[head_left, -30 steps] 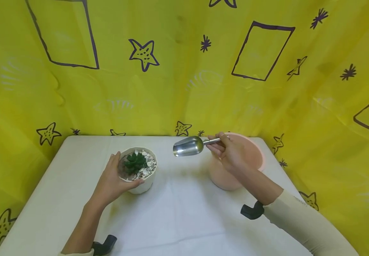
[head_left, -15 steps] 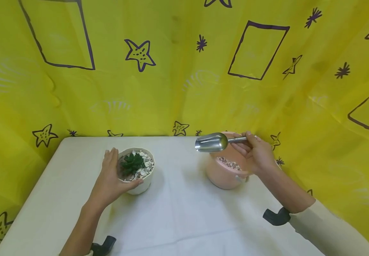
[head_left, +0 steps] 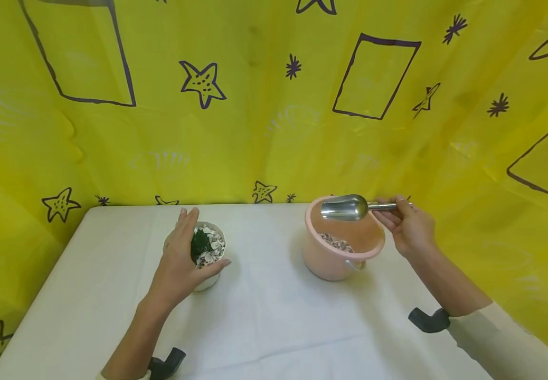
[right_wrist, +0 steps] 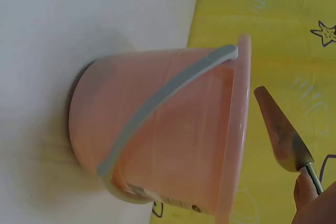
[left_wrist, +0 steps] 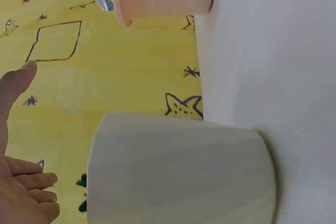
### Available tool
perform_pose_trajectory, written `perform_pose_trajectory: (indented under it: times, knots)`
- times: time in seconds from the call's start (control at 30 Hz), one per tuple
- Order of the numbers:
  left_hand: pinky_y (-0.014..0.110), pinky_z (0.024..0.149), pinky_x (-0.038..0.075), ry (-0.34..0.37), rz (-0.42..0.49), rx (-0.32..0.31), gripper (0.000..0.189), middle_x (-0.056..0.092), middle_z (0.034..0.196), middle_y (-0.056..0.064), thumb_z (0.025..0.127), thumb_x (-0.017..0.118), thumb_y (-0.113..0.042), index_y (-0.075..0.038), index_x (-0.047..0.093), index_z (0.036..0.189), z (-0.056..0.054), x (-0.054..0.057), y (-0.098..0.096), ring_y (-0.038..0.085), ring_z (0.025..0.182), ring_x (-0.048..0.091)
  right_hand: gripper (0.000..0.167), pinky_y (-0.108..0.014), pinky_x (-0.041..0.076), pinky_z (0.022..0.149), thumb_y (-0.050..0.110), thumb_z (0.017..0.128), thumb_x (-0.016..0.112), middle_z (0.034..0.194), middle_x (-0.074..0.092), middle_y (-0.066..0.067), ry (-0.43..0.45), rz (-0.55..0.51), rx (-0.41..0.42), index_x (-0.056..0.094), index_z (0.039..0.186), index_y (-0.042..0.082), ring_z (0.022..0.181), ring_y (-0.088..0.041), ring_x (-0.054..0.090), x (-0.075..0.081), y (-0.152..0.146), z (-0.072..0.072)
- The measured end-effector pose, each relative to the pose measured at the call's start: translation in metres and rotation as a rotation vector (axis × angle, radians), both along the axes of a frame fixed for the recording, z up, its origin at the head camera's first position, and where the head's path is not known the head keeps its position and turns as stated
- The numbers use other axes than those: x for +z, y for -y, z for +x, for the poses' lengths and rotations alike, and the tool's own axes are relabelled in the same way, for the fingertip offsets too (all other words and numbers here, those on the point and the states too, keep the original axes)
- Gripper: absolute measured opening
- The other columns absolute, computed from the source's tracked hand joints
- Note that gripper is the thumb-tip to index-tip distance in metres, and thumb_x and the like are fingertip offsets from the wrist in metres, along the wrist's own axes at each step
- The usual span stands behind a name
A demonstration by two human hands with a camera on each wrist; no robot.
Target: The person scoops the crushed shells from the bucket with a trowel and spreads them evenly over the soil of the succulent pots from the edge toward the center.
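A metal scoop (head_left: pixel 345 208) is held by its handle in my right hand (head_left: pixel 414 229), over the pink bucket (head_left: pixel 323 261). In the right wrist view, the scoop hangs beyond the bucket's rim, touching nothing. Grey-brown pebbles (head_left: pixel 336 243) lie inside the bucket. To the left, my left hand (head_left: pixel 176 266) spreads its fingers and thumb above a white faceted pot (left_wrist: pixel 178 171). The left wrist view shows this hand apart from the pot. White stones (head_left: pixel 215 244) and a green succulent (head_left: pixel 200 244) fill the pot's top, partly hidden by the hand.
Both containers stand on a table with a white cloth (head_left: pixel 274 316). Behind it hangs a yellow curtain (head_left: pixel 236 137) printed with stars and frames. The bucket's grey carrying handle (right_wrist: pixel 157 100) hangs down its side.
My right hand has drawn the scoop rightward until it is over the bucket, uncovering the pebbles. My left hand has let go of the pot's rim and risen above it.
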State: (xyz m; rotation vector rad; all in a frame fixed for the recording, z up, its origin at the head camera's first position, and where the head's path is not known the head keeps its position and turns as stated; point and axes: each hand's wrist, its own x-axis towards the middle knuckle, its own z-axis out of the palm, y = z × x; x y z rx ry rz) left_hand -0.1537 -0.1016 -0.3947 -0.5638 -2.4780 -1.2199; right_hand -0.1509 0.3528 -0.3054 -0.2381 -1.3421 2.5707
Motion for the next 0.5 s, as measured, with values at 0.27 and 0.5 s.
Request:
perform_pose_trajectory:
  times: [0.27, 0.5]
  knots:
    - [0.061, 0.12, 0.031, 0.014, -0.01, -0.09, 0.117, 0.025, 0.171, 0.016, 0.078, 0.097, -0.031, 0.0, 0.024, 0.166, -0.001, 0.004, -0.031, 0.031, 0.161, 0.01, 0.015, -0.041, 0.061, 0.079, 0.011, 0.107, 0.06, 0.091, 0.076, -0.015, 0.125, 0.061, -0.116, 0.06, 0.106, -0.004, 0.089, -0.028, 0.079, -0.007, -0.018, -0.01]
    - [0.061, 0.12, 0.031, 0.104, -0.018, -0.158, 0.114, 0.022, 0.173, 0.012, 0.082, 0.093, -0.039, -0.004, 0.025, 0.166, -0.008, 0.0, -0.067, 0.028, 0.161, 0.011, 0.015, -0.04, 0.063, 0.072, 0.008, 0.107, 0.059, 0.082, 0.076, -0.015, 0.16, 0.061, -0.151, 0.063, 0.099, -0.004, 0.076, -0.027, 0.079, -0.011, -0.027, -0.02]
